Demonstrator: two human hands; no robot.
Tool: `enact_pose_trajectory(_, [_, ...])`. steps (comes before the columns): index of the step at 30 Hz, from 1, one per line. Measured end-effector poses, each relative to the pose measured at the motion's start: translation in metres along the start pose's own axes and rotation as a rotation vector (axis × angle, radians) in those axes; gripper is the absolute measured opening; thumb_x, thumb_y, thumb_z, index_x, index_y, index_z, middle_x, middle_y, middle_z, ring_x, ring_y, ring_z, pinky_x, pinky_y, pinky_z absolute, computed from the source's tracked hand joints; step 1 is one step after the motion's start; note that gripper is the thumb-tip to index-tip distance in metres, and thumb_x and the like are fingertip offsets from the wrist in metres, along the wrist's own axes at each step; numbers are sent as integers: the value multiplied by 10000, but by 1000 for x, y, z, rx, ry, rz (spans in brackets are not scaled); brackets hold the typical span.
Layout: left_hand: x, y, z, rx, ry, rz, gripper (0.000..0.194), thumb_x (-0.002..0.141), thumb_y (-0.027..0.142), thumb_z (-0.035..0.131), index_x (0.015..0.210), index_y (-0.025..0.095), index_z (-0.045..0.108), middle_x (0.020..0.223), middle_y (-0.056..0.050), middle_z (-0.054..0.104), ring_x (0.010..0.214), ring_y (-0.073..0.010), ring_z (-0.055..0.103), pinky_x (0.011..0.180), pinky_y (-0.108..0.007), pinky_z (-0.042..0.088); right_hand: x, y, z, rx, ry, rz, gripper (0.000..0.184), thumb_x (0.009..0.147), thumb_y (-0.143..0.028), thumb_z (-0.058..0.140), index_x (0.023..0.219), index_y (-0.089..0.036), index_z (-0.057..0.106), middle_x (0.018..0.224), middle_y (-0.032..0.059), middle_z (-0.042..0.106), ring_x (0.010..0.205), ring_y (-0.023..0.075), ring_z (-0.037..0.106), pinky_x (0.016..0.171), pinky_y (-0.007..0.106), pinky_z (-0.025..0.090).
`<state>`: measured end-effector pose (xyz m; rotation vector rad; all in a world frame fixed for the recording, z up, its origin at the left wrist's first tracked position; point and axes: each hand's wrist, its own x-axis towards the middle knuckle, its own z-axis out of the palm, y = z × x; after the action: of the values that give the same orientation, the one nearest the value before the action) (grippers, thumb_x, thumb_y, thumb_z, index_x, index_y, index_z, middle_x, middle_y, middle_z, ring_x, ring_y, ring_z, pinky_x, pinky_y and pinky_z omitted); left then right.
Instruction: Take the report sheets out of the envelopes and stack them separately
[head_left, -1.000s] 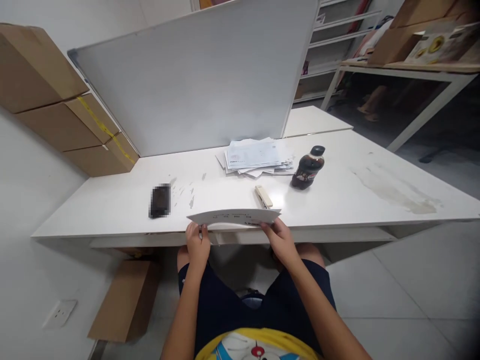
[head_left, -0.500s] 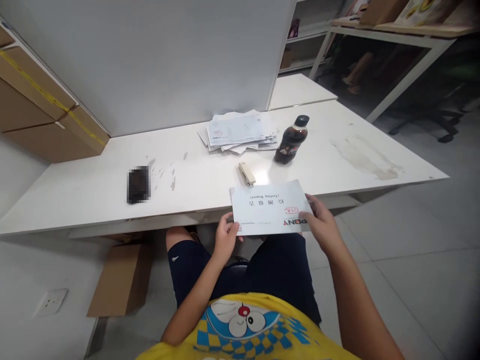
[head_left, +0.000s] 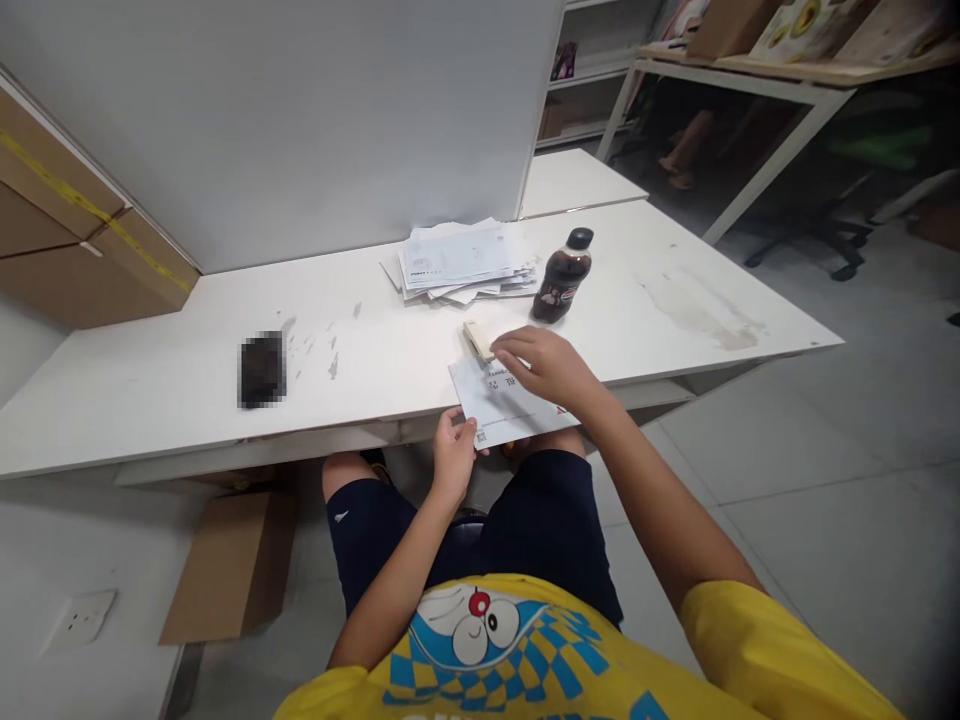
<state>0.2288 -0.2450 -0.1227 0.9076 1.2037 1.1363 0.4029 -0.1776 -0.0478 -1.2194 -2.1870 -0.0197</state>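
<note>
My left hand [head_left: 454, 455] pinches the lower left corner of a white printed report [head_left: 487, 410], which juts over the desk's front edge. Above the report, my right hand [head_left: 541, 362] reaches with its fingers stretched toward a cream stapler [head_left: 477, 341]. Its fingertips are at the stapler's near end; whether they touch cannot be made out. The right hand and forearm cover the report's right part. Behind the stapler lies an untidy stack of papers [head_left: 465, 256]. A dark cola bottle [head_left: 561, 278] with a black cap stands upright beside the stack.
A blurred-out dark object [head_left: 262, 370] lies on the left of the white desk [head_left: 390, 370]. Cardboard boxes [head_left: 90, 240] stand at the far left, and another box [head_left: 225, 565] is under the desk. A grey panel [head_left: 300, 120] rises behind.
My right hand has let go of the report's right side and moved up and left to the stapler. My left hand still holds the report. The view has shifted slightly.
</note>
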Motion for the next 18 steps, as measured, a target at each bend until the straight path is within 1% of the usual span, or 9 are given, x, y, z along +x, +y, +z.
enact_pose_trajectory(2, [2, -1, 1, -1, -5, 2, 387, 806, 425, 656, 1040, 151, 514, 644, 18, 636, 425, -87, 535, 423, -192, 321, 2, -1, 2, -25, 143, -5, 359, 1004, -298, 363, 1038, -182, 701, 1058, 113, 732, 1011, 250, 647, 879, 407, 481])
enact_pose_trajectory(3, [3, -2, 2, -7, -6, 7, 385, 810, 430, 649, 1037, 151, 513, 641, 19, 633, 425, -87, 537, 422, -192, 322, 1, -2, 7, -53, 194, 4, 358, 1003, -293, 364, 1070, -172, 694, 1090, 122, 726, 1053, 256, 639, 905, 414, 474])
enact_pose_trajectory(4, [3, -4, 2, -15, -6, 11, 385, 812, 437, 645, 1036, 152, 512, 642, 20, 632, 423, -86, 535, 421, -191, 321, -2, -4, 14, -81, 216, 13, 359, 999, -293, 369, 1096, -160, 688, 1115, 130, 721, 1088, 265, 631, 922, 422, 469])
enact_pose_trajectory(6, [4, -6, 3, -32, -3, 16, 395, 808, 452, 645, 1032, 154, 513, 650, 19, 635, 419, -82, 528, 419, -190, 324, -11, -9, 31, -111, 180, 49, 378, 996, -313, 372, 1146, -144, 674, 1176, 138, 706, 1118, 271, 629, 919, 414, 483])
enact_pose_trajectory(8, [5, -9, 3, -47, 7, 19, 411, 797, 466, 654, 1026, 153, 516, 666, 13, 641, 423, -79, 527, 418, -188, 332, -18, -11, 46, -110, 106, 120, 412, 1003, -332, 345, 1188, -152, 665, 1230, 127, 691, 1076, 256, 656, 876, 388, 513])
enact_pose_trajectory(10, [5, -10, 3, -60, 22, 22, 421, 786, 473, 663, 1017, 153, 518, 683, 6, 649, 426, -77, 525, 417, -186, 336, -22, -13, 53, -108, 67, 185, 440, 1013, -341, 312, 1214, -166, 662, 1267, 111, 678, 1052, 244, 671, 876, 377, 524])
enact_pose_trajectory(12, [5, -10, 3, -69, 24, 25, 426, 784, 479, 666, 1017, 154, 520, 692, 1, 653, 428, -78, 527, 416, -185, 336, -23, -16, 51, -101, 73, 196, 452, 1017, -345, 301, 1239, -170, 653, 1293, 104, 665, 1112, 249, 653, 935, 389, 512])
enact_pose_trajectory(15, [4, -7, 2, -80, 9, 17, 452, 785, 497, 667, 1042, 150, 535, 685, -1, 653, 428, -84, 530, 419, -190, 340, -30, -21, 40, -41, 88, 139, 461, 1020, -345, 303, 1353, -174, 572, 1388, 111, 595, 1230, 249, 590, 991, 399, 498])
enact_pose_trajectory(18, [0, -4, -4, -97, 14, 17, 483, 779, 518, 678, 1062, 143, 565, 692, -8, 657, 442, -89, 540, 429, -193, 351, -53, -30, 32, 5, 68, 50, 490, 1014, -362, 345, 1467, -199, 441, 1460, 119, 524, 1315, 259, 524, 1019, 433, 486])
